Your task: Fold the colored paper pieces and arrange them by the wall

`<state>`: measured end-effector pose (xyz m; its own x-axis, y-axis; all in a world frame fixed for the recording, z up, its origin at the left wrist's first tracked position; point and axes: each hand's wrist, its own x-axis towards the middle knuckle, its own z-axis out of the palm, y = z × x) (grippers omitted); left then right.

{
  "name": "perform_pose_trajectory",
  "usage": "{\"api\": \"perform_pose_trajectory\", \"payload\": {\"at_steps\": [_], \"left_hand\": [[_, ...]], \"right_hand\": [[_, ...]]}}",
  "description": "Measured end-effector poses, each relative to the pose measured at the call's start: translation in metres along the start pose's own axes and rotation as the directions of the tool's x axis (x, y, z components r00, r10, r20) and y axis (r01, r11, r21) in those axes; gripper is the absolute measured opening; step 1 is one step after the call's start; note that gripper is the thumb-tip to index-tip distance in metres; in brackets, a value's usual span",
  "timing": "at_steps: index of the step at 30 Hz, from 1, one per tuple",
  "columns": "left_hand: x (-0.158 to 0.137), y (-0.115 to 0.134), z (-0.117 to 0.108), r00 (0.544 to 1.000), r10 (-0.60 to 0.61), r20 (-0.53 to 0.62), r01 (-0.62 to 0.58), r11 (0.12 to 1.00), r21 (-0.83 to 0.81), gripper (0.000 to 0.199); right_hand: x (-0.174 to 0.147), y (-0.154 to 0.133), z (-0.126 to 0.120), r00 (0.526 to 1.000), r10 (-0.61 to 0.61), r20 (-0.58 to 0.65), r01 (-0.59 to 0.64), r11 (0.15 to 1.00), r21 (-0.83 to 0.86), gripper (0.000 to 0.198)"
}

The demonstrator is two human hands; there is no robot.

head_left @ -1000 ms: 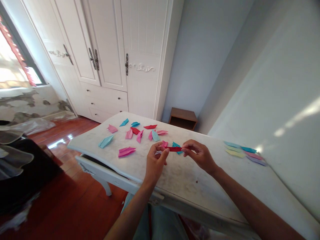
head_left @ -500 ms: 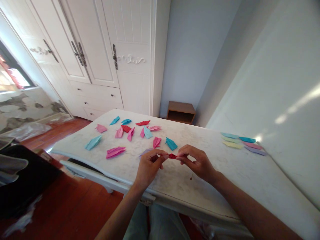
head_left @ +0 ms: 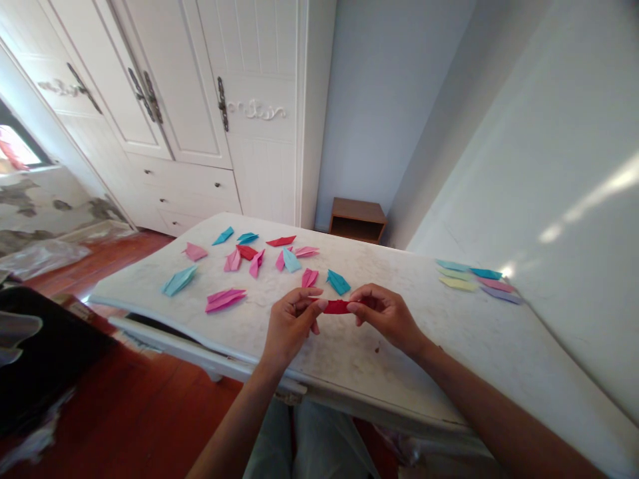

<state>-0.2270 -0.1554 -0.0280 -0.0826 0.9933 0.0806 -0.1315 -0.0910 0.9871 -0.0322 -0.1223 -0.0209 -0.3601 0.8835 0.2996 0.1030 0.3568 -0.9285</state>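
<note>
Both hands pinch 1 red folded paper strip [head_left: 336,307] just above the table [head_left: 349,359], near its front edge: left hand [head_left: 289,324] on strip's left end, right hand [head_left: 384,315] on its right end. Fingertips cover both ends, so folds can't be made out. Folded paper pieces [head_left: 249,259] lie scattered twd far left corner; flat sheets [head_left: 472,279] sit by the wall edge, partly overlapping. Bare room betw. hands & sheets.
</note>
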Motion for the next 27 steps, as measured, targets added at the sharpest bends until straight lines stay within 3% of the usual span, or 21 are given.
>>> {"api": "perform_pose_trajectory", "payload": {"at_steps": [3,8,16,19,23,27], "left_hand": [[-0.001,0.0,-0.001,1.0,0.004,-0.005,-0.004,1.0,-0.002,0.038],[0.001,-0.004,-0.003,0.999,0.01,-0.035,-0.01,1.0,-0.016,0.038],[0.003,-0.005,-0.003,1.0,0.004,-0.027,-0.004,1.0,-0.011,0.039],[0.002,-0.003,-0.003,0.999,-0.001,-0.033,0.001,1.0,-0.007,0.039],[0.002,-0.001,-0.003,1.0,0.0,-0.02,0.001,0.999,0.045,0.039],[0.002,0.001,-0.002,1.0,-0.009,-0.004,0.01,0.996,0.089,0.039]], "right_hand": [[0.003,0.002,0.0,0.997,0.066,-0.037,-0.063,0.995,0.076,0.027],[0.007,0.005,0.001,0.984,0.176,0.022,-0.177,0.967,0.182,0.036],[0.015,0.005,-0.012,0.973,0.186,-0.134,-0.15,0.96,0.238,0.034],[0.023,0.011,-0.03,0.952,0.165,-0.259,-0.109,0.97,0.218,0.033],[0.033,0.022,-0.067,0.884,0.133,-0.449,-0.08,0.988,0.134,0.033],[0.039,0.032,-0.118,0.809,0.192,-0.556,-0.214,0.977,0.027,0.042]]}}
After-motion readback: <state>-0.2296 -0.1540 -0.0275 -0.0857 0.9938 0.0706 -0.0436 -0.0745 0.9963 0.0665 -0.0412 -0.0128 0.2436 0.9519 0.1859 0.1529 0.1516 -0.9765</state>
